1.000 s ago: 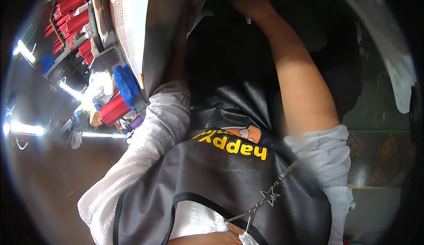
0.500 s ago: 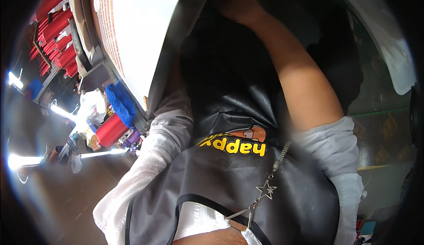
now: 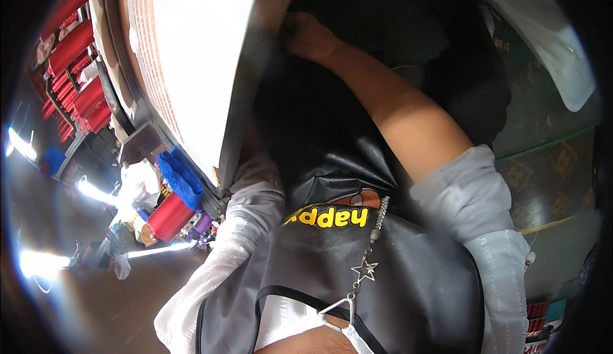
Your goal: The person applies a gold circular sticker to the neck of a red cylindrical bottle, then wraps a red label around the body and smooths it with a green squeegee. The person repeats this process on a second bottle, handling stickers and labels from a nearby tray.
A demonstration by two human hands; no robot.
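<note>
My right hand [image 3: 311,38] is in shadow at the top middle, at the dark edge of a large white panel [image 3: 191,41]. Its fingers look curled inward. Their tips are lost in the dark beside the panel, so whatever they hold is hidden. My left forearm goes behind the same panel, and the left hand does not show. A black apron [image 3: 357,258] with a yellow print covers my front. From it hangs a silver chain with a star charm [image 3: 365,271].
Left of the panel are a blue cloth [image 3: 180,178], a red roll [image 3: 169,217] and stacked red rolls [image 3: 70,47]. Bright tube lights [image 3: 45,263] shine at the far left. A pale curved plastic piece [image 3: 562,67] stands at the upper right above a dark patterned surface [image 3: 543,178].
My right hand and forearm have shifted down and to the left in the picture, and the hand has come nearer the panel's edge. The whole view has moved slightly.
</note>
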